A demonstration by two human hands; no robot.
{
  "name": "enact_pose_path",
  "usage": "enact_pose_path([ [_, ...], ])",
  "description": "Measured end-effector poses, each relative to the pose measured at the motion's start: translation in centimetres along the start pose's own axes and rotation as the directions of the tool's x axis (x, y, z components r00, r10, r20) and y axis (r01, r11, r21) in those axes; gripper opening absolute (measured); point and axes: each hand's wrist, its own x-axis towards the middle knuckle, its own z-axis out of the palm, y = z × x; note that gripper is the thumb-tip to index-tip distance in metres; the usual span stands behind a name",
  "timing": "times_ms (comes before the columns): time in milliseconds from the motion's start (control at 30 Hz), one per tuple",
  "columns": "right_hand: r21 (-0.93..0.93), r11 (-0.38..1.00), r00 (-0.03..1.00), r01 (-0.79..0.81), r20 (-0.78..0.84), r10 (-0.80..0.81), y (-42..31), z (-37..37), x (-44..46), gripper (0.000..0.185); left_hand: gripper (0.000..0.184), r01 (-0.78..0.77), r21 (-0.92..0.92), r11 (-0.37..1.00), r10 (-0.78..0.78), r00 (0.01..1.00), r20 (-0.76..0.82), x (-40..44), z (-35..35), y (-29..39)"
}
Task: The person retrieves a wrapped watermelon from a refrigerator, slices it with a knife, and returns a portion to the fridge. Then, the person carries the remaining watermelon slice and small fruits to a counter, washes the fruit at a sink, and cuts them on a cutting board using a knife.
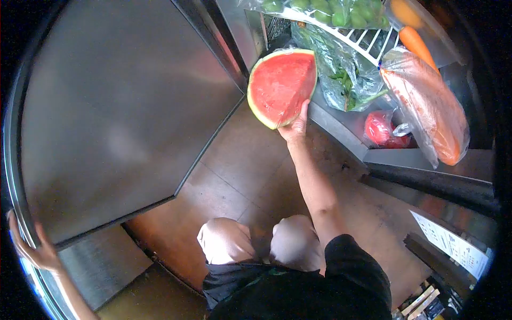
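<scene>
A large cut piece of watermelon [281, 85], red flesh facing up and green rind at its edge, rests on my right hand [296, 124]. My right thumb lies over its lower edge, and the other fingers are hidden beneath it. It is at the front of an open refrigerator, beside a clear bag of leafy greens [346, 80]. At the far left, my left hand [37, 248] is at the outer edge of the open metal door [117, 117], with its fingers spread along that edge.
On the right, the refrigerator holds a white rack [357, 45], bagged green produce [336, 13], a carrot [417, 45], a large wrapped orange-pink item [434, 109] and a bagged red item [378, 128]. Tiled floor [229, 170] lies below. A printed sheet [450, 244] is at lower right.
</scene>
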Motion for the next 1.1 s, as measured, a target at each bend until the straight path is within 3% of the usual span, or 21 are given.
enact_pose_path([
  [33,0.007,1.000,1.000,0.003,0.004,-0.004,0.0,0.3,0.0,0.077,0.054,0.050,-0.201,0.978,-0.074,0.991,-0.114,-0.6,-0.1,4.9],
  [133,0.002,0.999,0.999,-0.037,-0.029,0.038,0.0,0.3,-0.1,0.077,0.050,0.194,-0.602,0.774,0.009,0.949,0.316,1.0,1.4,22.7],
  [200,-0.089,0.991,0.994,-0.096,-0.056,0.091,-0.8,-0.4,-0.2,0.073,0.060,0.848,-0.507,0.154,0.004,0.513,0.858,1.5,6.7,33.4],
  [267,-0.110,0.990,0.976,-0.086,0.191,0.106,-0.7,0.0,-1.0,0.059,0.067,0.902,-0.073,-0.426,0.290,0.212,0.933,1.3,13.5,41.9],
  [300,-0.049,0.992,0.957,-0.115,0.261,0.124,-0.5,1.9,-1.2,0.054,0.067,0.809,-0.071,-0.584,0.318,0.309,0.897,0.8,15.7,44.2],
  [367,-0.310,0.946,0.971,0.096,0.236,-0.022,-0.9,2.5,-0.9,0.056,0.066,0.649,0.048,-0.759,0.450,0.469,0.760,-0.1,20.1,47.5],
  [433,-0.770,0.591,0.966,0.240,0.125,-0.228,-2.1,2.2,0.2,0.058,0.065,0.578,0.150,-0.802,0.543,0.601,0.586,0.0,24.3,50.2],
  [533,-0.999,-0.010,0.909,-0.052,-0.043,-0.415,-5.5,3.1,-0.8,0.062,0.067,0.512,0.018,-0.859,0.488,0.807,0.331,0.3,27.2,53.2],
  [567,-0.989,-0.090,0.898,-0.120,-0.069,-0.435,-5.8,3.9,-0.8,0.063,0.070,0.480,0.392,-0.785,0.614,0.523,0.591,-0.4,28.9,53.7],
  [633,-0.989,-0.131,0.910,-0.066,-0.005,-0.415,-7.2,5.2,-0.2,0.066,0.072,0.481,0.430,-0.764,0.642,0.502,0.580,-1.2,30.7,53.8],
  [733,-0.987,0.081,0.871,0.140,0.084,-0.485,-8.9,1.7,2.7,0.061,0.070,0.489,0.440,-0.753,0.633,0.357,0.687,-1.3,30.1,53.6],
  [767,-0.950,0.181,0.849,0.253,0.129,-0.512,-9.0,0.4,5.3,0.058,0.065,0.648,-0.040,-0.760,0.521,0.646,0.558,-2.2,29.7,53.8],
  [800,-0.889,0.278,0.832,0.363,0.176,-0.525,-10.1,0.3,8.0,0.056,0.060,0.560,-0.529,-0.637,0.475,0.827,0.302,-2.2,29.9,54.9],
  [833,-0.796,0.376,0.815,0.474,0.235,-0.530,-10.0,1.1,11.2,0.054,0.057,0.694,-0.087,-0.715,0.548,0.632,0.548,-1.7,31.2,56.3],
  [867,-0.688,0.559,0.865,0.463,0.214,-0.453,-11.6,2.0,10.6,0.040,0.054,0.573,0.360,-0.737,0.630,0.389,0.672,-1.8,33.4,57.9],
  [900,-0.597,0.595,0.835,0.538,0.281,-0.473,-12.3,3.9,8.1,0.036,0.052,0.503,0.503,-0.703,0.708,0.425,0.564,-3.9,34.9,58.6],
  [933,-0.536,0.674,0.859,0.508,0.264,-0.438,-12.6,3.6,8.6,0.036,0.051,0.489,0.094,-0.867,0.487,0.793,0.367,-0.7,27.4,57.8],
  [967,-0.470,0.746,0.882,0.472,0.245,-0.403,-12.9,3.1,9.2,0.036,0.049,0.393,0.542,-0.743,0.670,0.440,0.598,-2.1,30.3,59.8],
  [1000,-0.400,0.810,0.902,0.429,0.227,-0.366,-13.3,2.6,9.6,0.037,0.049,0.418,0.296,-0.859,0.510,0.653,0.560,1.5,25.0,59.1],
  [1033,-0.410,0.864,0.954,0.294,0.181,-0.239,-14.0,2.8,8.6,0.045,0.049,0.382,0.499,-0.778,0.628,0.446,0.638,-0.7,27.9,60.8],
  [1100,-0.614,0.713,0.875,0.340,-0.071,-0.478,-14.1,1.3,5.8,0.058,0.052,0.412,0.490,-0.768,0.631,0.359,0.688,0.4,23.7,59.9],
])
